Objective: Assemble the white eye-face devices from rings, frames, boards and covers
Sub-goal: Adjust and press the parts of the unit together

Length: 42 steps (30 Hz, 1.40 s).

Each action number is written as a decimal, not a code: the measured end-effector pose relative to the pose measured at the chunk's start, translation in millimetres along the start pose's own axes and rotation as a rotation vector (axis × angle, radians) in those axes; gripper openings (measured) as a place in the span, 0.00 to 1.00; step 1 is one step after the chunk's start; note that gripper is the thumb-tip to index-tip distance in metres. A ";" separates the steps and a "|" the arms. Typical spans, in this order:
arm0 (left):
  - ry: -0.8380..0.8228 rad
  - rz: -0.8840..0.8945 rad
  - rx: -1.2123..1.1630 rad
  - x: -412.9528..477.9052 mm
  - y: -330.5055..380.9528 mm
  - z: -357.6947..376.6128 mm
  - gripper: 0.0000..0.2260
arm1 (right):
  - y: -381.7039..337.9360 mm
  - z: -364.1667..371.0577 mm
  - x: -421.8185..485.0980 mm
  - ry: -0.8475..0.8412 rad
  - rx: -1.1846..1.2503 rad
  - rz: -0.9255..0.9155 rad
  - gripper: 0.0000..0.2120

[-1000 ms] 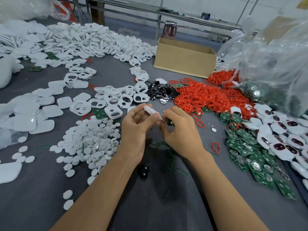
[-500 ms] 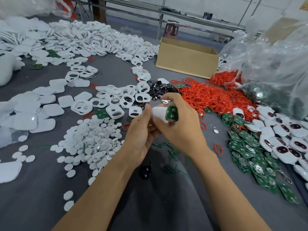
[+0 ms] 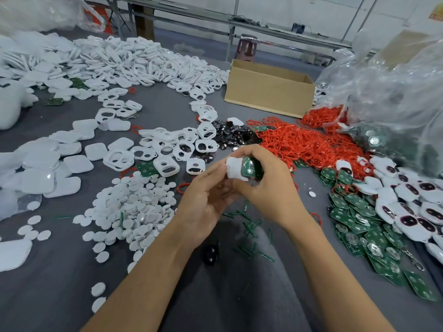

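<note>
R hand (image 3: 271,188) grips white frame (image 3: 236,170) w/ green board (image 3: 249,167) set in, well in front of cardboard box (image 3: 268,92). L hand (image 3: 206,200) at frame edge; pinching or just touching, can't tell. Covers (image 3: 78,163) front-left of box, none fitted yet. Finished units (image 3: 419,200) piled front-right of box; loads of parts left.

Assembly workshop, heaped white frames (image 3: 153,58), red rings (image 3: 299,144), green boards (image 3: 359,221)

white frame (image 3: 236,168) | green board (image 3: 250,167) lying against it | tilted, held mid-air
</note>
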<state>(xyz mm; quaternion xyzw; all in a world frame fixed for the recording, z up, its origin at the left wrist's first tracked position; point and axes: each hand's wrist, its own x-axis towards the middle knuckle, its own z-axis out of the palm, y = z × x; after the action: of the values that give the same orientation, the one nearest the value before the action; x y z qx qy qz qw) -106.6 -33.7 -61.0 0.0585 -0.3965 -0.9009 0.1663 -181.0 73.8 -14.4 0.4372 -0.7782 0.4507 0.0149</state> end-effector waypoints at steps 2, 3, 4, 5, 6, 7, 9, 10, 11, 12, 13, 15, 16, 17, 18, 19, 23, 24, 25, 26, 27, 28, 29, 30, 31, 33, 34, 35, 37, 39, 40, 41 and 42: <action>-0.019 0.005 -0.048 0.5 0.4 -1.2 0.17 | -0.5 -2.9 0.3 -0.055 0.103 0.016 0.16; -0.024 0.019 -0.077 1.1 0.7 -1.7 0.17 | -1.2 -4.4 0.8 -0.080 0.153 0.025 0.14; -0.028 0.034 -0.097 1.9 1.1 -1.7 0.17 | -1.6 -6.0 1.8 -0.095 0.189 0.036 0.14; -0.032 0.048 -0.099 2.4 1.2 -1.5 0.18 | -1.0 -7.5 3.0 -0.099 0.213 0.049 0.15; -0.038 0.062 -0.079 2.7 1.0 -1.2 0.18 | 0.0 -8.6 4.5 -0.098 0.225 0.060 0.15; -0.043 0.081 -0.044 2.6 0.5 -1.0 0.17 | 0.6 -9.5 5.7 -0.093 0.223 0.067 0.16; -0.050 0.124 0.048 1.0 -0.7 -0.5 0.16 | 1.6 -10.9 6.7 -0.083 0.226 0.071 0.17; -0.052 0.143 0.100 0.2 -1.0 0.1 0.16 | 2.3 -11.8 6.9 -0.070 0.250 0.083 0.17; -0.050 0.163 0.154 -0.7 -1.2 0.8 0.17 | 2.7 -13.1 7.1 -0.052 0.284 0.097 0.17; -0.041 0.181 0.201 -1.3 -1.5 1.2 0.18 | 2.9 -14.5 7.3 -0.034 0.317 0.106 0.16; -0.029 0.196 0.236 -1.7 -1.7 1.5 0.18 | 3.4 -16.0 7.7 -0.018 0.339 0.111 0.14; -0.006 0.212 0.276 -1.9 -1.7 2.0 0.14 | 4.7 -18.4 8.5 0.001 0.351 0.124 0.11; 0.004 0.213 0.283 -1.7 -1.6 2.0 0.12 | 5.5 -18.9 8.8 0.006 0.356 0.135 0.10; 0.018 0.205 0.283 -1.5 -2.1 1.9 0.11 | 6.1 -18.8 9.2 0.012 0.359 0.148 0.09; 0.036 0.188 0.276 -1.3 -2.6 1.6 0.11 | 6.6 -18.6 9.1 0.012 0.351 0.157 0.10; 0.060 0.166 0.272 -0.7 -3.3 1.8 0.11 | 6.8 -18.0 9.2 0.000 0.326 0.160 0.11; 0.150 0.131 0.349 -1.6 -8.4 5.5 0.11 | 4.6 -15.0 7.2 -0.144 0.127 0.119 0.14; 0.170 0.142 0.365 -1.9 -8.7 6.2 0.12 | 3.8 -14.5 6.5 -0.176 0.084 0.117 0.14; 0.182 0.154 0.379 -1.7 -8.5 6.3 0.14 | 3.4 -13.6 6.1 -0.208 0.049 0.115 0.15; 0.185 0.156 0.394 -1.3 -8.1 5.7 0.15 | 2.8 -12.7 5.7 -0.244 0.012 0.110 0.17; 0.178 0.145 0.410 -1.1 -7.5 5.2 0.17 | 2.2 -11.8 5.5 -0.281 -0.029 0.106 0.19; 0.169 0.125 0.423 -1.1 -6.8 4.3 0.18 | 2.3 -11.0 4.9 -0.306 -0.063 0.105 0.21; 0.161 0.105 0.430 -1.2 -6.5 3.5 0.19 | 3.6 -10.4 4.6 -0.316 -0.082 0.106 0.22; 0.152 0.087 0.432 -1.8 -6.8 2.7 0.20 | 4.8 -10.2 4.2 -0.320 -0.090 0.110 0.22; 0.140 0.072 0.431 -2.3 -7.5 2.6 0.20 | 5.6 -10.5 4.0 -0.320 -0.096 0.118 0.22; 0.101 0.060 0.431 -3.6 -10.0 3.7 0.18 | 8.8 -12.0 4.7 -0.307 -0.093 0.150 0.22; 0.084 0.066 0.441 -3.9 -11.1 4.5 0.17 | 10.6 -13.5 5.4 -0.286 -0.069 0.176 0.21; 0.080 0.079 0.461 -4.0 -11.8 5.3 0.16 | 11.4 -15.0 5.8 -0.266 -0.036 0.201 0.21; 0.109 0.124 0.534 -4.2 -10.9 6.0 0.14 | 11.3 -17.4 5.5 -0.245 0.022 0.217 0.20; 0.143 0.182 0.642 -3.7 -9.0 4.5 0.14 | 10.1 -19.1 5.7 -0.177 0.091 0.215 0.17; 0.148 0.212 0.701 -3.5 -8.5 3.8 0.13 | 8.7 -20.3 6.0 -0.134 0.136 0.216 0.15; 0.146 0.243 0.754 -3.4 -8.4 3.7 0.11 | 6.1 -21.5 6.1 -0.107 0.194 0.215 0.14; 0.146 0.277 0.795 -3.4 -8.5 4.4 0.10 | 2.9 -22.3 6.1 -0.099 0.252 0.212 0.13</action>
<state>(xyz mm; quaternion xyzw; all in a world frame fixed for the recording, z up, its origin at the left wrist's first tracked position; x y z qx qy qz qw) -106.6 -24.2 -64.3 0.1279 -0.7045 -0.6405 0.2776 -195.0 86.2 -0.6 0.3728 -0.7569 0.5217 -0.1262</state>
